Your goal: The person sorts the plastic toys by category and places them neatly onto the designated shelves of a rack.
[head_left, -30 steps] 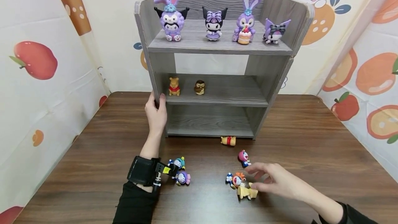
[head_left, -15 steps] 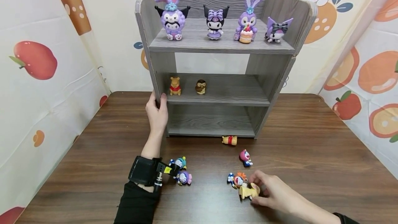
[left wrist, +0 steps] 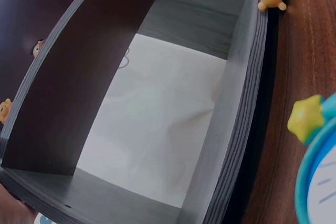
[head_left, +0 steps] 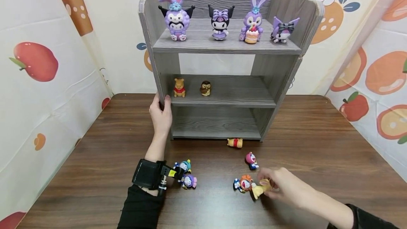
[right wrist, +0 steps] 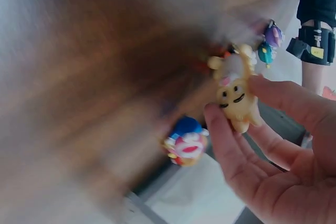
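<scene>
The left hand [head_left: 161, 116] gripped the grey shelf [head_left: 222, 50] by its left side, where a tug could have toppled the standing figures [head_left: 219, 27]. At the worktop's [head_left: 210, 204] near right, the orange-haired figure [head_left: 246, 183] lay just beside the yellow figure [head_left: 259, 189], pinched in the right hand [head_left: 284, 186]; a sideways pull might have knocked it.

small yellow figurine [head_left: 258, 190], tilted, pinched in right hand [head_left: 284, 186]; grey shelf [head_left: 236, 90] upright, side gripped by left hand [head_left: 161, 117].
</scene>
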### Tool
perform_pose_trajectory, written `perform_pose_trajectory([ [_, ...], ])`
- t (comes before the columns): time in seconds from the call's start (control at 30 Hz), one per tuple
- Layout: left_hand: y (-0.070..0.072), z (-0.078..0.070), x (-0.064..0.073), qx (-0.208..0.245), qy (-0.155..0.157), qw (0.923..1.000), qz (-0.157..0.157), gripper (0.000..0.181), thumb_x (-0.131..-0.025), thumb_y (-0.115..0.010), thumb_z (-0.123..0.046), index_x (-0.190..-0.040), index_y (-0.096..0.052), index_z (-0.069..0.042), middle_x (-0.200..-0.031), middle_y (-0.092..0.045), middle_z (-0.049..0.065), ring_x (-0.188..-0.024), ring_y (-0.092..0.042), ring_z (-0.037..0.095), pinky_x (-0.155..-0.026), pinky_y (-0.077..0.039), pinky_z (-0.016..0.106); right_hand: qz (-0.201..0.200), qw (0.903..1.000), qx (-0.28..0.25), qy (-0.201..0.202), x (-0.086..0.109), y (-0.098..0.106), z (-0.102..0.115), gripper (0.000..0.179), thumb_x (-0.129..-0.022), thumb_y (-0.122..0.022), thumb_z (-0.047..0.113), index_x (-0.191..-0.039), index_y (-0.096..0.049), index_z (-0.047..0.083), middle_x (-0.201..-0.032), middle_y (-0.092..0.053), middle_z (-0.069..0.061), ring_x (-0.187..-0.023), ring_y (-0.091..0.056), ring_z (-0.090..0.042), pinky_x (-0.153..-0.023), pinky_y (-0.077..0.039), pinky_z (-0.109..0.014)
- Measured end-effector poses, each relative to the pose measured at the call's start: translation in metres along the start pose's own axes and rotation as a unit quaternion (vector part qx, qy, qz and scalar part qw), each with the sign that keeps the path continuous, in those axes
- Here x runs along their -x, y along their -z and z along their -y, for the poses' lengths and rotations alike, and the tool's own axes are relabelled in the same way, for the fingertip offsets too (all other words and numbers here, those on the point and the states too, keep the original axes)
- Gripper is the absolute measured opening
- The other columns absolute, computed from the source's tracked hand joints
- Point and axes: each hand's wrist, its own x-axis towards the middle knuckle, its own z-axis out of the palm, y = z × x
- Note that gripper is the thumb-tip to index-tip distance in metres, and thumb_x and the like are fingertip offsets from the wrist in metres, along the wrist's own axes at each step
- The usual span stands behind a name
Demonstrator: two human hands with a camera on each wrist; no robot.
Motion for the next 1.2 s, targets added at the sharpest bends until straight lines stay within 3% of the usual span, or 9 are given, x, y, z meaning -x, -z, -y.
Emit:
perform_pose_trajectory([
  [0.13,0.001,-0.014,0.001,0.0,0.0,1.0,0.0,0.022,-0.085,-0.046,0.004,-0.102,-0.056,0.012,-0.084,-0.058,0.025,-0.07,-0.044,0.014,-0.061,-0.035,0.022,0.018,0.9966,0.08,-0.01,-0.008,0.003,0.006,0.033,-0.059,-0.074,-0.003,-0.084,-0.058,0.011,-0.079,-0.056,0.006,-0.065,-0.051,-0.005,-0.052,-0.042,-0.02],
  [0.27,0.001,-0.03,0.003,-0.006,0.0,1.0,0.0,0.022,-0.084,-0.044,0.006,-0.101,-0.054,0.015,-0.082,-0.056,0.026,-0.068,-0.043,0.013,-0.06,-0.035,0.02,0.037,0.9941,0.101,-0.016,-0.013,0.001,0.012,0.032,-0.059,-0.075,-0.002,-0.083,-0.058,0.011,-0.08,-0.054,0.003,-0.064,-0.051,-0.005,-0.051,-0.042,-0.02],
  [0.67,0.0,-0.031,0.003,-0.006,-0.008,0.9999,-0.001,0.016,-0.084,-0.044,0.007,-0.093,-0.054,0.016,-0.069,-0.049,0.018,-0.062,-0.04,0.011,-0.055,-0.031,0.02,0.062,0.99,0.126,-0.013,-0.013,-0.003,0.018,0.037,-0.06,-0.075,0.006,-0.093,-0.059,0.01,-0.087,-0.055,0.001,-0.064,-0.049,-0.003,-0.053,-0.043,-0.022],
  [0.73,0.0,-0.03,0.003,-0.006,-0.007,1.0,-0.001,0.015,-0.084,-0.045,0.007,-0.092,-0.053,0.016,-0.068,-0.048,0.017,-0.061,-0.039,0.012,-0.054,-0.031,0.021,0.07,0.9899,0.123,0.007,-0.013,0.002,0.017,0.041,-0.059,-0.077,0.008,-0.095,-0.058,0.012,-0.09,-0.054,0.004,-0.069,-0.052,-0.004,-0.055,-0.045,-0.023],
  [0.83,0.0,-0.017,0.001,-0.006,-0.009,0.9999,-0.004,0.016,-0.085,-0.046,0.002,-0.093,-0.055,0.012,-0.067,-0.048,0.013,-0.06,-0.039,0.011,-0.054,-0.03,0.022,0.088,0.9879,0.114,0.058,-0.016,0.011,0.015,0.046,-0.058,-0.077,0.008,-0.1,-0.058,0.013,-0.096,-0.052,0.006,-0.079,-0.054,-0.006,-0.062,-0.047,-0.024],
  [0.97,0.0,0.0,-0.001,-0.006,-0.009,0.9999,-0.004,0.017,-0.086,-0.047,-0.004,-0.094,-0.057,0.007,-0.069,-0.05,0.011,-0.061,-0.04,0.011,-0.054,-0.032,0.022,0.12,0.9747,0.116,0.149,-0.02,0.019,0.008,0.056,-0.056,-0.078,0.005,-0.107,-0.057,0.015,-0.107,-0.052,0.005,-0.096,-0.051,-0.009,-0.073,-0.045,-0.024],
  [1.03,0.0,0.0,-0.001,-0.007,-0.006,1.0,-0.003,0.018,-0.087,-0.047,-0.004,-0.095,-0.057,0.008,-0.07,-0.05,0.012,-0.061,-0.04,0.013,-0.054,-0.031,0.022,0.133,0.968,0.118,0.177,-0.021,0.02,0.005,0.06,-0.055,-0.078,0.004,-0.11,-0.057,0.017,-0.111,-0.053,0.006,-0.101,-0.049,-0.009,-0.076,-0.044,-0.024],
  [1.2,0.0,0.0,0.001,-0.008,-0.003,1.0,-0.001,0.019,-0.087,-0.047,-0.004,-0.098,-0.057,0.007,-0.072,-0.051,0.011,-0.061,-0.04,0.013,-0.054,-0.032,0.022,0.128,0.964,0.114,0.203,-0.024,0.018,-0.002,0.057,-0.055,-0.077,0.004,-0.107,-0.058,0.019,-0.106,-0.054,0.01,-0.097,-0.049,-0.003,-0.076,-0.042,-0.018],
])
